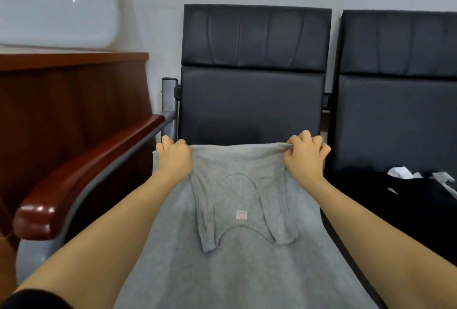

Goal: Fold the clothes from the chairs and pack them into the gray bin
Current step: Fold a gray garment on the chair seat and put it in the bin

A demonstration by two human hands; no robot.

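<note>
A light grey tank top [237, 246] lies spread along the seat of the black padded chair [252, 100] in front of me. Its neckline and straps are folded down over its body, with a small pink label showing. My left hand [174, 157] grips the far left corner of the folded edge. My right hand [306, 155] pinches the far right corner, fingers curled into the fabric. The gray bin is out of view.
On a second black chair [395, 100] to the right lies a heap of black and white clothes [420, 185]. A chair armrest of red-brown wood [81, 177] runs along my left arm, with a wooden desk [69, 90] behind it.
</note>
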